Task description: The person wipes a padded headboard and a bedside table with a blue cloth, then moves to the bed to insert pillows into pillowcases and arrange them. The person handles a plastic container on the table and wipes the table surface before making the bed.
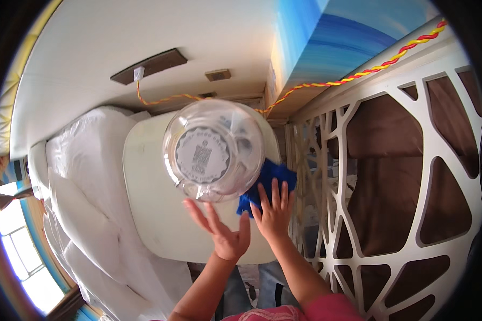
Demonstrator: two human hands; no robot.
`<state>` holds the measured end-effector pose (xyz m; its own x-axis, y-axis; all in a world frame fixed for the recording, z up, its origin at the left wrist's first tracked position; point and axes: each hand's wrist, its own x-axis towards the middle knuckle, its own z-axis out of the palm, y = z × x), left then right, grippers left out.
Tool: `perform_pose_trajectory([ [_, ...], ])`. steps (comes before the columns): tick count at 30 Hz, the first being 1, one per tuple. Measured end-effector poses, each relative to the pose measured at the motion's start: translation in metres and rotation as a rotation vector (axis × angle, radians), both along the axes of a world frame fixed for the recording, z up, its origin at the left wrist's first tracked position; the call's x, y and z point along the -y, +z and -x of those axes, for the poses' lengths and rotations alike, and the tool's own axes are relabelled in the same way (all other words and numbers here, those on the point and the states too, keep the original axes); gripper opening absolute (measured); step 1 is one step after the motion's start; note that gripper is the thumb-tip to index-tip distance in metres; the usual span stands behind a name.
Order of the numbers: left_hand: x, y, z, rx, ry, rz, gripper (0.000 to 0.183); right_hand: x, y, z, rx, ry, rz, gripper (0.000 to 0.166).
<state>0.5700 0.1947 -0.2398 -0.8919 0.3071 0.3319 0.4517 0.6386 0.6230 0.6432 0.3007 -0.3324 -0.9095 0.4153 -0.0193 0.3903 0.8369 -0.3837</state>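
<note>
A clear round lamp or glass dome point(215, 150) with a printed round label hangs or stands between the camera and the pale table point(156, 208). Just below its lower rim my left hand point(227, 236) is raised with fingers spread, holding nothing; whether it touches the rim I cannot tell. My right hand point(274, 212) lies flat with fingers spread on a blue cloth point(279, 176) at the table's right side. Part of the cloth is hidden behind the clear object.
A seat under clear plastic point(92, 160) stands along the left. At the right is a white openwork partition point(425, 160), with brown upholstery behind it. A twisted red and yellow cord point(333, 83) runs along the wall from a white plug point(139, 73).
</note>
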Motion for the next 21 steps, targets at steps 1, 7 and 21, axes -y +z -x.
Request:
perform_pose_trajectory([
  [1,0.008,-0.014,-0.017,0.085,-0.033,0.031,0.081,0.01,-0.001,-0.02,0.017,0.025,-0.001,0.053],
  [7,0.037,-0.065,-0.078,0.367,-0.159,0.368,0.059,0.031,-0.006,-0.058,0.057,0.025,-0.074,0.06],
  [21,0.145,-0.09,-0.13,0.414,-0.323,0.429,0.059,0.124,-0.017,-0.087,0.077,0.075,-0.106,0.051],
])
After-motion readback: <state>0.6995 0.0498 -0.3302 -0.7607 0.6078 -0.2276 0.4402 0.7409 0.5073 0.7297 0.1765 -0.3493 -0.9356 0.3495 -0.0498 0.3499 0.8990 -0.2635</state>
